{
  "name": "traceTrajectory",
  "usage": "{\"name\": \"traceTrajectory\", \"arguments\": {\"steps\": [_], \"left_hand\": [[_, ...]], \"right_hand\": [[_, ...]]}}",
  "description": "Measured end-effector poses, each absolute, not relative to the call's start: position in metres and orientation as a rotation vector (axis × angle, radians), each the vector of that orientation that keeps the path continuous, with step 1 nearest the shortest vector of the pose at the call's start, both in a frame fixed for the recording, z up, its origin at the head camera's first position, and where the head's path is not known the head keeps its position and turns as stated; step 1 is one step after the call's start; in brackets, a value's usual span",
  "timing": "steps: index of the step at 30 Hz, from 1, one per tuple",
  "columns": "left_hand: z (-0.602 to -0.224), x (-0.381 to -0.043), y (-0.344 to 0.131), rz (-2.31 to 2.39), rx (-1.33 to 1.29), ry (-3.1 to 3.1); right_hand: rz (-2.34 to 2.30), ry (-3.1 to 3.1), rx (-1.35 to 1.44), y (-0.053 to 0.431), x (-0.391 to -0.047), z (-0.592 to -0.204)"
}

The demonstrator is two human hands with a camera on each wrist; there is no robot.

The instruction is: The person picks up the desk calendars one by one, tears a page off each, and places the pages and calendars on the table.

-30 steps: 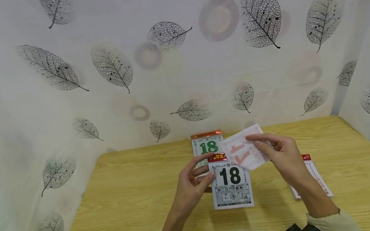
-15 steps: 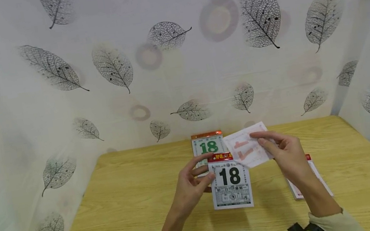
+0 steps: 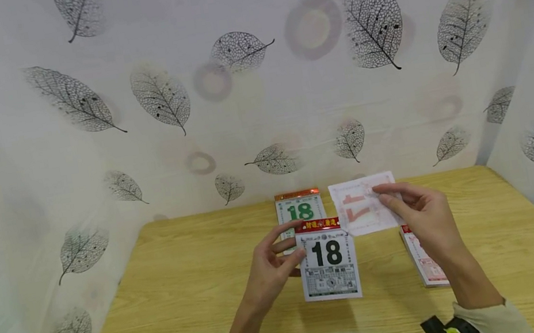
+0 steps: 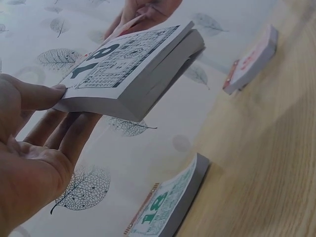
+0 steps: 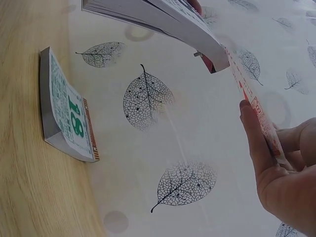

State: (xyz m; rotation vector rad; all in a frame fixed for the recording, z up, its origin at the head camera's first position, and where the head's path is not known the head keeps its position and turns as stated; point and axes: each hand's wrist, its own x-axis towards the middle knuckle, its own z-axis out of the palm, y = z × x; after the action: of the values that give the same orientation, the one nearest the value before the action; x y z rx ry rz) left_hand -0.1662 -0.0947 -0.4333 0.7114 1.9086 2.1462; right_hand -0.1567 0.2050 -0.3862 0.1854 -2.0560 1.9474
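Observation:
My left hand [image 3: 266, 265] grips a thick tear-off calendar [image 3: 329, 270] by its left edge, thumb on the front and fingers behind. The calendar has a red header and a black 18, and is held above the table. In my right hand [image 3: 428, 219], thumb and fingers pinch a thin loose-looking sheet [image 3: 365, 223] whose red 17 shows faintly and turned sideways. Its lower left corner lies by the calendar's upper right; I cannot tell whether they touch. The right wrist view shows the sheet [image 5: 254, 101] nearly edge-on beside the calendar [image 5: 173, 22].
Behind the held calendar, a second calendar with a green 18 [image 3: 300, 211] lies on the wooden table [image 3: 188, 295], partly covered. A third with red print [image 3: 426, 263] lies at right, partly behind my right forearm. A leaf-patterned curtain [image 3: 258, 109] borders the table's back and sides.
My right hand has moved right with the sheet, which has turned to lie more level and overlaps the calendar less. My left hand and its calendar have shifted slightly left.

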Motion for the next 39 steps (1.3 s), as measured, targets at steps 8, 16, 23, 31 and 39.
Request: {"name": "traceTrajectory", "arguments": {"steps": [8,16,23,31,39], "left_hand": [[-0.431,-0.165,-0.095,2.144,0.694,1.912],[-0.431,-0.164,-0.094,2.14,0.697,1.91],[-0.431,-0.165,-0.094,2.153,0.731,1.898],[-0.429,-0.166,-0.103,2.197,0.703,1.869],[-0.429,-0.168,-0.11,2.195,0.701,1.879]], "right_hand": [[1.89,-2.088,0.149,0.21,-0.156,-0.386],[1.838,-2.122,0.108,0.215,-0.154,-0.387],[1.925,-2.037,0.127,0.22,-0.156,-0.387],[1.782,-2.093,0.007,0.228,-0.158,-0.391],[1.876,-2.034,0.138,0.23,-0.158,-0.39]]}}
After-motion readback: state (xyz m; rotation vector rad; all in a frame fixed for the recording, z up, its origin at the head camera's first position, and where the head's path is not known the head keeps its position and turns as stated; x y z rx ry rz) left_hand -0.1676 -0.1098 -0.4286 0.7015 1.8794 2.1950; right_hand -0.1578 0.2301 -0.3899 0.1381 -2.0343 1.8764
